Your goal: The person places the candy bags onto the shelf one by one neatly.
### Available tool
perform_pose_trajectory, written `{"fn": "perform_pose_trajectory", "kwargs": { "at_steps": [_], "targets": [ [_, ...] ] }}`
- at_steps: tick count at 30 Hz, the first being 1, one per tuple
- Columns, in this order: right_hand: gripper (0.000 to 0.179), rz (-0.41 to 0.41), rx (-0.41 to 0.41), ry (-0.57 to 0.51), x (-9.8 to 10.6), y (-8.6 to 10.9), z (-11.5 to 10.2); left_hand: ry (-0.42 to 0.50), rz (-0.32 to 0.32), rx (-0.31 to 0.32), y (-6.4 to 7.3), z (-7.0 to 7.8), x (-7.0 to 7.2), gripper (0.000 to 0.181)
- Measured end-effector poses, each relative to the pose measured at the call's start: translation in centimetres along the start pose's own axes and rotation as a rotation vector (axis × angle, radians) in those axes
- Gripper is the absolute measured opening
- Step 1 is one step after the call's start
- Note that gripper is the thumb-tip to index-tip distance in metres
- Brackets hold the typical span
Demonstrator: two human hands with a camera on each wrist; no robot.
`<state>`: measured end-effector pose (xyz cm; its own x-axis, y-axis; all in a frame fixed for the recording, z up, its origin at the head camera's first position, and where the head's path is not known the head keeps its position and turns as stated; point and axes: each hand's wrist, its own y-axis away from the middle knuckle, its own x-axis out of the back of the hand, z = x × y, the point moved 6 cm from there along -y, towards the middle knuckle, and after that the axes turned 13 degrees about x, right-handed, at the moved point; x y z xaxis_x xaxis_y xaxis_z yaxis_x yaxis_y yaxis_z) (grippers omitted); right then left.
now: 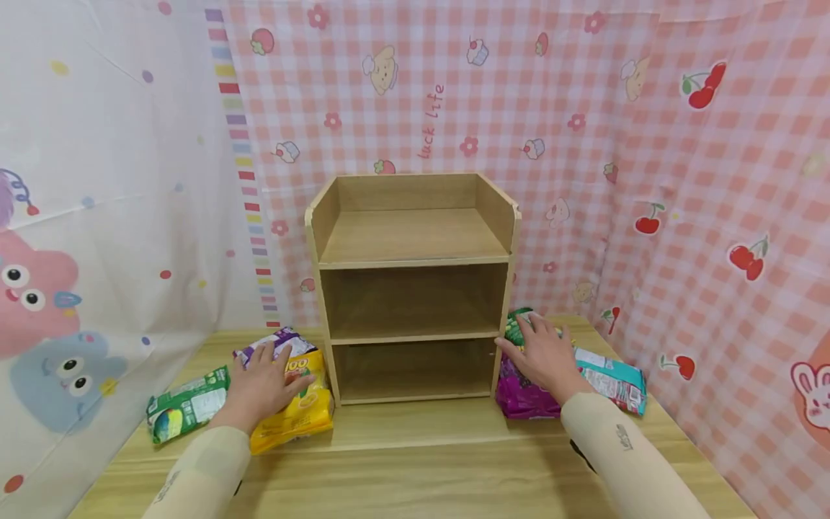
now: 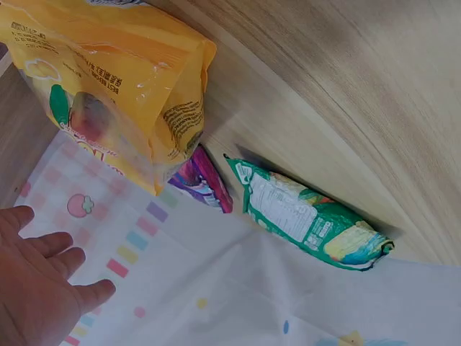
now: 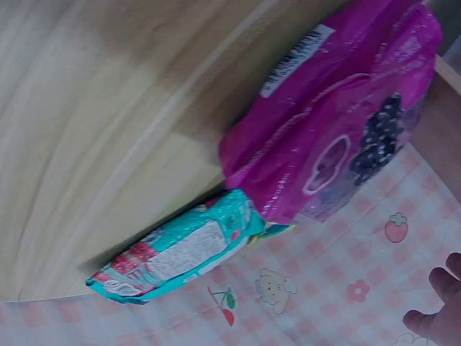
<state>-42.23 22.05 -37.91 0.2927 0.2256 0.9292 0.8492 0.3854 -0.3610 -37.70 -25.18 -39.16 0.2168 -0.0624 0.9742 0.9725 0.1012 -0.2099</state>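
My left hand [image 1: 259,387], its fingers spread, hovers over a yellow snack bag [image 1: 300,411] with a mango picture, left of the shelf. Behind it lies a purple-and-white bag [image 1: 285,336], and a green bag [image 1: 189,404] is farther left. My right hand [image 1: 543,353] is also spread, above a magenta bag [image 1: 527,398] with dark berries on it, right of the shelf. Partly behind that hand is a dark green bag [image 1: 516,328]; a teal bag [image 1: 612,378] lies to its right. In both wrist views the fingers are apart from the bags and hold nothing.
A three-level wooden shelf [image 1: 415,336] stands mid-table between the two groups of bags, with raised sides around its top. The wood-grain table [image 1: 415,468] meets a pink checked curtain [image 1: 428,86] at the back and right, and a white patterned curtain [image 1: 130,238] at the left.
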Motion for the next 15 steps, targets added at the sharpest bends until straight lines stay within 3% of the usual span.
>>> {"fn": "perform_pose_trajectory", "kwargs": {
  "at_steps": [15],
  "targets": [
    [0.09,0.056,-0.032,-0.049,1.6,-1.5,-0.9,0.01,-0.039,0.001,0.2,-0.7,0.1,0.082]
  ]
}}
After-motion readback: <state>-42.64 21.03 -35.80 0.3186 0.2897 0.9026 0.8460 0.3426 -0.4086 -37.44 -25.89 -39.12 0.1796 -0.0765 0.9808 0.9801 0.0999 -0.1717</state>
